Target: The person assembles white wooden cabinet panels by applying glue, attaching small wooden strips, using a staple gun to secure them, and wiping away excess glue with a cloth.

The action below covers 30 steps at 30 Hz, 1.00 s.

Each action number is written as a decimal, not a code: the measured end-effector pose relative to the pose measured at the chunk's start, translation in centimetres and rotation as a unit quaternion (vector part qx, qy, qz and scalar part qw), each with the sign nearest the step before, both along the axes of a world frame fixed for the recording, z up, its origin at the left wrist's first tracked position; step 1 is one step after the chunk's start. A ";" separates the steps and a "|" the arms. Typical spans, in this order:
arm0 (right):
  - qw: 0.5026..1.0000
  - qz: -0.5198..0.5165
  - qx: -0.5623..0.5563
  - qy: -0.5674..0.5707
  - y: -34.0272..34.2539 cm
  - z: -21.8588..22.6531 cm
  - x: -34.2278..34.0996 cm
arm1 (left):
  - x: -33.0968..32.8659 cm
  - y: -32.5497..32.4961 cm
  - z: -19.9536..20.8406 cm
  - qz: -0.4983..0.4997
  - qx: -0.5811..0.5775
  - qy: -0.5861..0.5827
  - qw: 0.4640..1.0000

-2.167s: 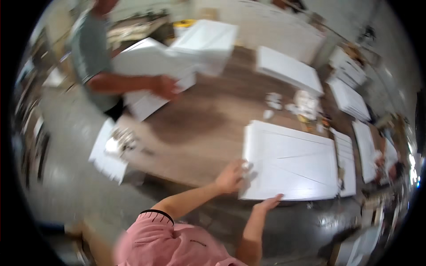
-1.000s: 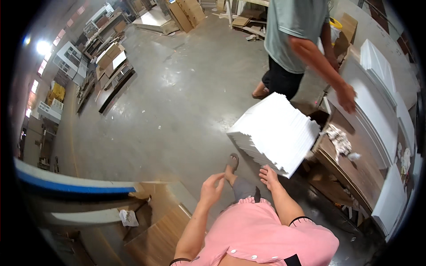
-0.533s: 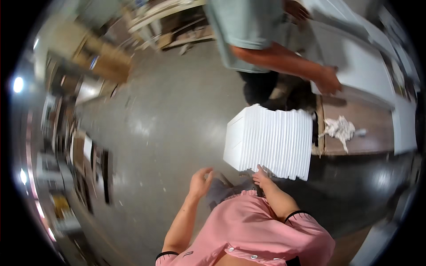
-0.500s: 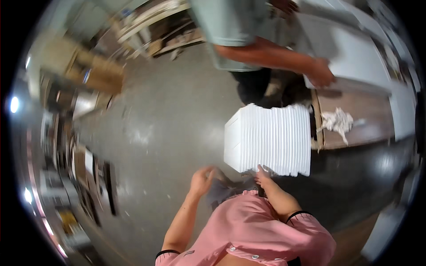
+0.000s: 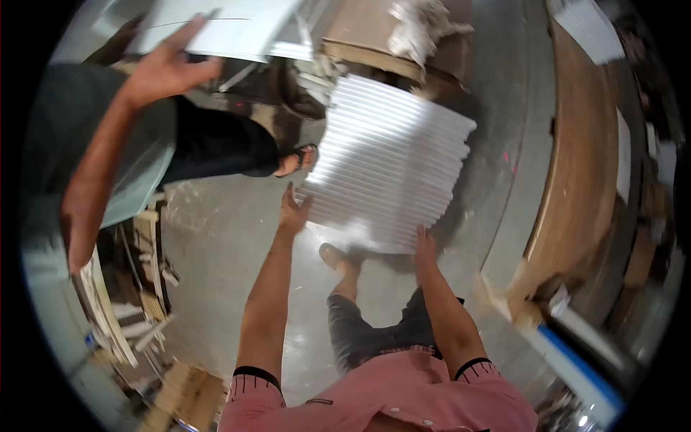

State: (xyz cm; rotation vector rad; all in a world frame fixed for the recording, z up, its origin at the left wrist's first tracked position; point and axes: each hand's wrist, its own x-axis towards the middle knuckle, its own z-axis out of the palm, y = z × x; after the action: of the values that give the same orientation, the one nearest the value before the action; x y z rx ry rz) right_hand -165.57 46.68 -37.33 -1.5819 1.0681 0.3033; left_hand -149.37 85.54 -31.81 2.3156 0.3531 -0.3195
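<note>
A large stack of thin white panels (image 5: pixel 389 155), layered with ridged, uneven edges, stands low in front of me. My left hand (image 5: pixel 294 212) is at the stack's left near corner, thumb and fingers apart, touching or almost touching it. Along the near right edge lies my right hand (image 5: pixel 425 246), its fingers stretched out against the panels and slightly blurred. The stack's underside is hidden, so what bears it cannot be told.
At the left a co-worker's hand (image 5: pixel 169 72) reaches over a white sheet (image 5: pixel 248 32). A brown board (image 5: pixel 360 29) beyond the stack carries a crumpled cloth (image 5: pixel 421 32). To the right runs a long wooden board (image 5: pixel 576 158). Wood scraps (image 5: pixel 147 309) lie lower left.
My view has swung to the right, so the co-worker now appears at the left. My left hand has come from away from the stack to its left corner; my right hand stays beside it.
</note>
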 end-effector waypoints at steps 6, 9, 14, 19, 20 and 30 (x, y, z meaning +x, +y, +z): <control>0.985 -0.027 -0.169 0.032 3.2 5.4 1.2 | 0.2 -0.6 -2.4 0.033 -0.065 0.117 0.990; 0.984 -0.019 -0.171 0.046 3.5 4.2 -1.1 | -0.6 0.4 -2.2 0.054 -0.044 0.077 0.995; 0.976 -0.023 -0.206 0.061 6.5 5.5 -6.5 | -6.2 4.4 0.0 -0.006 -0.056 0.065 0.996; 0.983 -0.145 0.111 0.029 5.9 5.0 -16.7 | -9.8 10.2 2.5 0.167 -0.187 0.327 0.911; 0.982 -0.148 0.111 0.031 6.3 5.4 -17.3 | -10.9 11.8 1.6 0.164 -0.185 0.329 0.911; 0.983 -0.040 0.180 0.025 8.9 -2.6 -26.9 | -21.6 15.2 -12.2 -0.183 -0.151 0.357 0.904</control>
State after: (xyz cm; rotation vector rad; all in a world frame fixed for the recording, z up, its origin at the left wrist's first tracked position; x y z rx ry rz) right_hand -192.47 55.61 -39.95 -1.2112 1.0458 0.4565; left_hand -170.97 100.74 -43.98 1.8721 0.1899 -1.3273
